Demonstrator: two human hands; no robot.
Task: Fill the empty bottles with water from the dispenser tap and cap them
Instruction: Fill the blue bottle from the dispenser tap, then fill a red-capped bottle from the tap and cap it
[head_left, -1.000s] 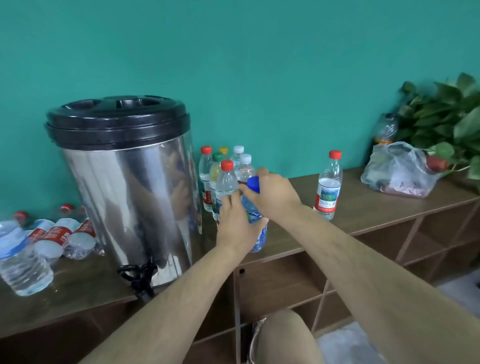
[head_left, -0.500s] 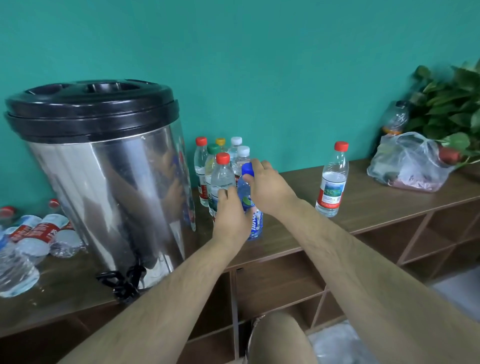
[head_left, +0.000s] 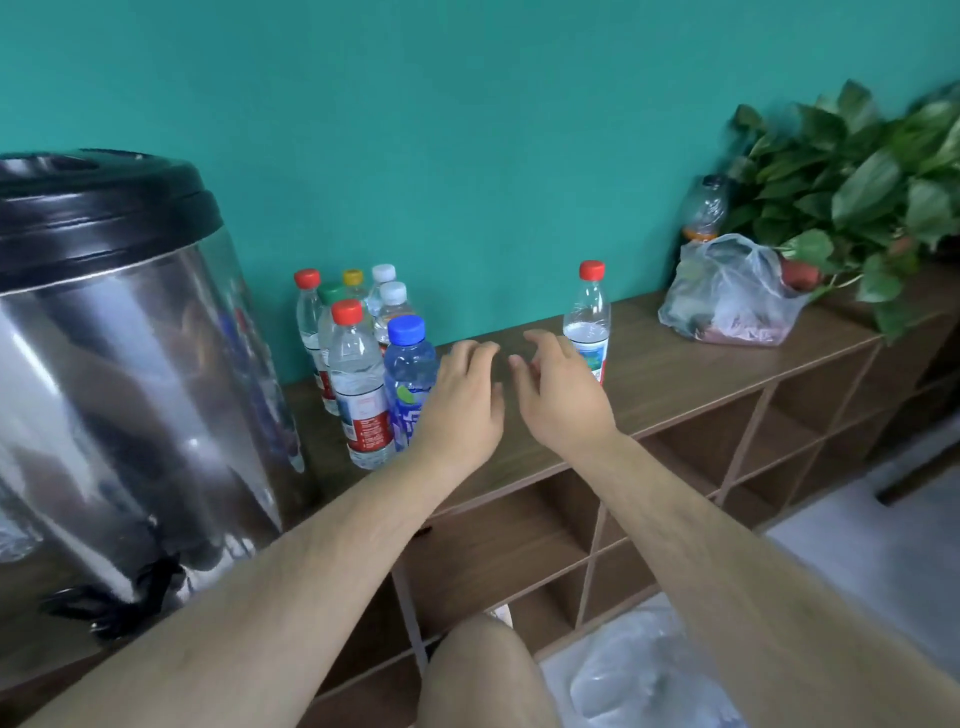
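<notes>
A blue-capped bottle (head_left: 409, 374) stands upright on the wooden shelf top (head_left: 675, 374), at the front of a cluster of several capped bottles (head_left: 353, 322). My left hand (head_left: 462, 400) hovers just right of it with relaxed fingers, holding nothing. My right hand (head_left: 558, 389) is beside it, fingers spread and empty, close to a lone red-capped bottle (head_left: 589, 322). The steel dispenser (head_left: 119, 395) with a black lid fills the left, its black tap (head_left: 111, 605) low at the front.
A clear plastic bag (head_left: 732, 296) and a leafy plant (head_left: 857, 192) sit at the right end, with a dark bottle (head_left: 704, 208) behind the bag. Open cubbies (head_left: 519, 540) lie below the shelf top. My knee (head_left: 483, 675) and a plastic bag (head_left: 649, 675) on the floor are below.
Both hands let go of the blue-capped bottle, which now stands with the cluster, and moved right of it. The camera view swung right, cutting off the dispenser's left side.
</notes>
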